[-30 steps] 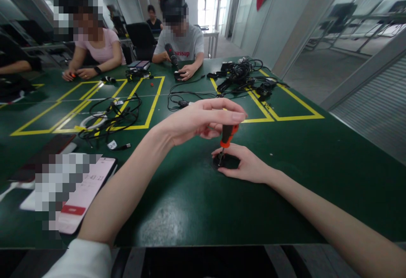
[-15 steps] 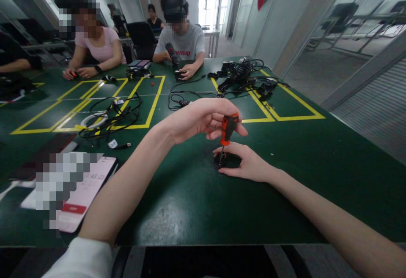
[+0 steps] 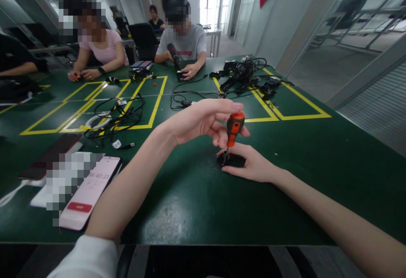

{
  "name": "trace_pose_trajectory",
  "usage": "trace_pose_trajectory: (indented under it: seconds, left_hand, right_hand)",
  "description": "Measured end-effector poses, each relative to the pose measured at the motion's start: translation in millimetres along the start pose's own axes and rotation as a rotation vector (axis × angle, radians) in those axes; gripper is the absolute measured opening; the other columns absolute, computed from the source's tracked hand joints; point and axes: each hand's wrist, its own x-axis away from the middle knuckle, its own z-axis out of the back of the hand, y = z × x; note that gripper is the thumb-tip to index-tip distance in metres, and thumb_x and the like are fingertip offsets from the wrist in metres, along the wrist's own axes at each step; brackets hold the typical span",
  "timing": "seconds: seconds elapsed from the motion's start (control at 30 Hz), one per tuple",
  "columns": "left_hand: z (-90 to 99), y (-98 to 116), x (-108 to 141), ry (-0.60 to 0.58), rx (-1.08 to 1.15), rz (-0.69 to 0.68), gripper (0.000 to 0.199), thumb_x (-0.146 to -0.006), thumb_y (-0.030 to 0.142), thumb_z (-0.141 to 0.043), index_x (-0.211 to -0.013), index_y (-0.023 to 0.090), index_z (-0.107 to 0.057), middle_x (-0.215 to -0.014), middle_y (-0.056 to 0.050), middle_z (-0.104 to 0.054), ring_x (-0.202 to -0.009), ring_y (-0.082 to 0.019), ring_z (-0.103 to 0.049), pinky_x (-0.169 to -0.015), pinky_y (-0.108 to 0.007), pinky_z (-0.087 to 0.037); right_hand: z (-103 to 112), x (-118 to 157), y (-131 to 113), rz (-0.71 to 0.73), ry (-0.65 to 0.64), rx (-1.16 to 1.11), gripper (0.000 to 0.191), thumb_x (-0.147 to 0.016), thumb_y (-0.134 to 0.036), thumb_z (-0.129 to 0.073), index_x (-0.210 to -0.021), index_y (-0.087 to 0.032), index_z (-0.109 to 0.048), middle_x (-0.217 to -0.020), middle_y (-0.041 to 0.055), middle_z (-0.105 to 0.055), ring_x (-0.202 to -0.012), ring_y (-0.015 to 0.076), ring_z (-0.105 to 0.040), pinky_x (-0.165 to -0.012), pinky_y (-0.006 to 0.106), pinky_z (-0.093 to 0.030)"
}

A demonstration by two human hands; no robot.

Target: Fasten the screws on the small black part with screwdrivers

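Observation:
An orange and black screwdriver (image 3: 235, 128) stands nearly upright, its handle leaning slightly right and its thin shaft pointing down. My left hand (image 3: 215, 119) is closed on the handle, thumb on top and fingers along the side. Under the tip lies a small round black part (image 3: 221, 161) on the green table (image 3: 177, 193). My right hand (image 3: 249, 164) grips that part between thumb and fingers from the right, its wrist low over the table. The point where tip and part meet is too small to make out.
A phone (image 3: 90, 193) and a dark red phone (image 3: 50, 155) lie left of my forearm. Coiled black cables (image 3: 133, 115) sit beyond them; a cable heap (image 3: 241, 73) is at the back right. Across the table, a co-worker (image 3: 182, 43) holds a black power tool (image 3: 174, 54).
The screwdriver handle has turned and tilts a little more to the right, my left fingers shifting on it. My right hand keeps its hold on the round part. The whole view has moved slightly.

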Motion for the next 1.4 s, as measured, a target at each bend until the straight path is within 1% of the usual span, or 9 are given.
trace_pose_trajectory:
  seconds: [0.23, 0.37, 0.57, 0.77, 0.87, 0.93, 1.2, 1.3, 1.4]
  left_hand:
    - [-7.4, 2.0, 0.9, 0.069, -0.052, -0.017, 0.029, -0.084, 0.035, -0.082, -0.101, 0.017, -0.067, -0.083, 0.000, -0.072, -0.053, -0.005, -0.059, -0.047, -0.017, -0.044]
    - [-9.2, 2.3, 1.6, 0.092, -0.099, -0.007, 0.033, -0.078, 0.038, -0.089, -0.091, 0.015, -0.071, -0.069, 0.004, -0.060, -0.051, -0.003, -0.051, -0.046, -0.015, -0.039]
    - [-1.9, -0.7, -1.1, 0.027, -0.013, 0.019, 0.045, -0.081, 0.055, -0.082, -0.091, 0.015, -0.064, -0.101, -0.010, -0.078, -0.062, -0.011, -0.069, -0.054, -0.022, -0.055]
    - [-3.6, -1.2, -2.0, 0.027, 0.005, 0.020, 0.039, -0.082, 0.047, -0.083, -0.095, 0.017, -0.062, -0.091, -0.006, -0.077, -0.058, -0.011, -0.066, -0.051, -0.021, -0.052]
    - [-6.2, 0.0, -0.9, 0.110, -0.062, 0.003, 0.037, -0.080, 0.042, -0.086, -0.099, 0.017, -0.066, -0.081, 0.000, -0.070, -0.056, -0.006, -0.057, -0.049, -0.017, -0.044]
    - [-6.9, 1.1, 0.0, 0.140, -0.112, 0.002, 0.037, -0.078, 0.043, -0.088, -0.090, 0.015, -0.067, -0.073, 0.002, -0.063, -0.055, -0.005, -0.052, -0.048, -0.017, -0.040]
    - [-9.7, 5.3, 2.5, 0.119, -0.296, -0.006, 0.059, -0.068, 0.051, -0.093, -0.073, 0.021, -0.043, -0.069, 0.003, -0.062, -0.047, -0.005, -0.049, -0.045, -0.020, -0.034]
    - [-16.5, 6.4, 3.6, 0.209, -0.461, -0.072, 0.054, -0.071, 0.051, -0.090, -0.072, 0.020, -0.046, -0.065, 0.006, -0.054, -0.053, -0.006, -0.047, -0.050, -0.021, -0.033]
    - [-24.3, 4.6, 3.8, 0.384, -0.745, -0.243, 0.041, -0.080, 0.048, -0.083, -0.077, 0.019, -0.055, -0.068, 0.005, -0.051, -0.061, -0.008, -0.045, -0.057, -0.023, -0.032]
  right_hand:
    - [2.3, -0.7, -2.9, -0.019, -0.025, -0.009, 0.022, -0.091, -0.033, -0.075, -0.110, -0.022, -0.072, -0.102, 0.0075, -0.079, -0.091, 0.0246, -0.075, -0.085, 0.040, -0.062]
    - [2.5, -0.5, -2.9, -0.033, -0.031, -0.009, 0.023, -0.091, -0.033, -0.075, -0.109, -0.020, -0.072, -0.101, 0.0087, -0.079, -0.089, 0.0250, -0.074, -0.083, 0.040, -0.062]
    - [0.9, 0.7, 0.1, -0.014, -0.006, -0.024, 0.022, -0.090, -0.035, -0.075, -0.107, -0.021, -0.071, -0.101, 0.0087, -0.078, -0.092, 0.0262, -0.075, -0.084, 0.041, -0.062]
    - [1.1, 0.4, -0.6, -0.027, -0.013, -0.028, 0.023, -0.091, -0.033, -0.075, -0.109, -0.021, -0.071, -0.101, 0.0075, -0.079, -0.090, 0.0246, -0.075, -0.084, 0.040, -0.062]
    - [1.8, 0.0, -1.5, -0.033, -0.021, -0.033, 0.021, -0.090, -0.032, -0.075, -0.108, -0.021, -0.071, -0.101, 0.0077, -0.078, -0.089, 0.0241, -0.074, -0.083, 0.040, -0.062]
    - [1.6, 0.1, -1.4, -0.035, -0.025, -0.040, 0.021, -0.091, -0.032, -0.075, -0.108, -0.021, -0.071, -0.101, 0.0081, -0.078, -0.088, 0.0239, -0.074, -0.082, 0.039, -0.062]
    - [-0.2, 1.0, -0.8, -0.084, -0.027, -0.070, 0.025, -0.089, -0.035, -0.076, -0.109, -0.020, -0.071, -0.103, 0.0089, -0.078, -0.092, 0.0252, -0.075, -0.085, 0.041, -0.063]
    - [0.2, 0.5, -1.9, -0.103, -0.038, -0.088, 0.026, -0.089, -0.034, -0.076, -0.110, -0.020, -0.071, -0.104, 0.0088, -0.078, -0.092, 0.0253, -0.075, -0.086, 0.041, -0.063]
    - [0.7, 0.1, -2.3, -0.117, -0.051, -0.081, 0.026, -0.088, -0.033, -0.076, -0.110, -0.020, -0.071, -0.103, 0.0087, -0.077, -0.092, 0.0251, -0.074, -0.086, 0.041, -0.063]
